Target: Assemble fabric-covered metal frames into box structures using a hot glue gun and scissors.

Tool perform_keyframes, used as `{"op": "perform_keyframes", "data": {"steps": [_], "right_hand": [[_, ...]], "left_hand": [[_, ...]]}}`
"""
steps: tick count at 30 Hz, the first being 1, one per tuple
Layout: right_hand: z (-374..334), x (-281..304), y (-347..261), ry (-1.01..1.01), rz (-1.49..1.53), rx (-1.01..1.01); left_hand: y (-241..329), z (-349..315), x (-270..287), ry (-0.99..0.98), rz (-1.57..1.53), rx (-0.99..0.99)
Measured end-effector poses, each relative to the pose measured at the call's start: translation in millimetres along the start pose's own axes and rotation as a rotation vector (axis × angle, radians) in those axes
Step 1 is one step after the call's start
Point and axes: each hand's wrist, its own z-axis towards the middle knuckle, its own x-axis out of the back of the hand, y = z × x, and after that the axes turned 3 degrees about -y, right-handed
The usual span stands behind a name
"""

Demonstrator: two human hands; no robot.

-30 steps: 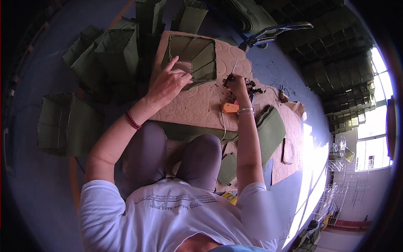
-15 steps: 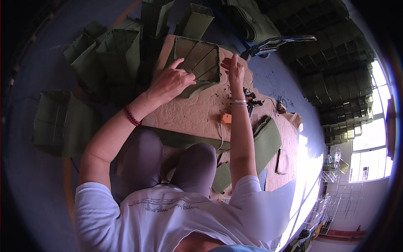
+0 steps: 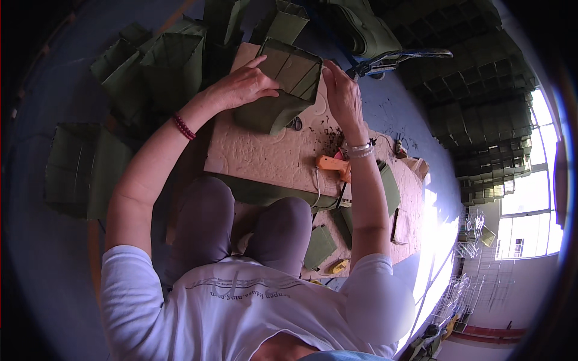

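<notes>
A green fabric box [image 3: 268,114] with a thin wire frame sits tilted on the tan board [image 3: 241,150], its square mouth toward me. My left hand [image 3: 245,86] grips its left rim, index finger stretched along the edge and thumb at the near corner; the other fingers are partly hidden. At the right rim's far corner my right hand [image 3: 344,96] pinches the edge between thumb and fingers. Below my right wrist lies an orange-handled tool [image 3: 331,163] with a white cord. Dark scraps [image 3: 330,141] and a small dark ring-shaped piece [image 3: 295,124] lie close to the box.
Similar green boxes [image 3: 174,60] stand at the far left, another [image 3: 72,162] nearer on the floor. Folded green fabric [image 3: 390,186] lies right of my forearm. A blue-framed cart [image 3: 397,57] holds green rolls. Tall stacks of green boxes [image 3: 475,108] line the right side.
The green box has shifted away and rightward, turning slightly. My right hand, formerly apart from it with fingers extended, has closed on its right edge. My left hand moved away along with the box.
</notes>
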Motion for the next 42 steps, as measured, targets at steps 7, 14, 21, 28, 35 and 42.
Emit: {"op": "perform_keyframes", "data": {"steps": [7,14,21,28,35,42], "right_hand": [[-49.7,-31.9,22.7,-0.025,-0.050,0.404],[-37.2,-11.5,18.4,-0.221,0.011,0.279],[-33.6,-25.2,-17.1,-0.293,-0.043,0.242],[-10.1,-7.1,-9.8,-0.018,0.062,0.255],[-88.3,7.6,28.3,0.287,0.281,-0.405],[-173.6,-57.0,40.0,0.263,1.259,-0.624]], "left_hand": [[23.2,15.1,-3.1,-0.120,0.057,0.039],[25.9,21.3,13.7,-0.196,-0.073,0.123],[9.3,4.8,16.5,-0.208,-0.047,0.078],[30.9,18.9,14.4,0.175,0.034,0.063],[9.6,-34.4,48.3,0.465,-0.484,0.506],[17.9,-92.4,-11.5,0.581,-0.867,0.648]]}}
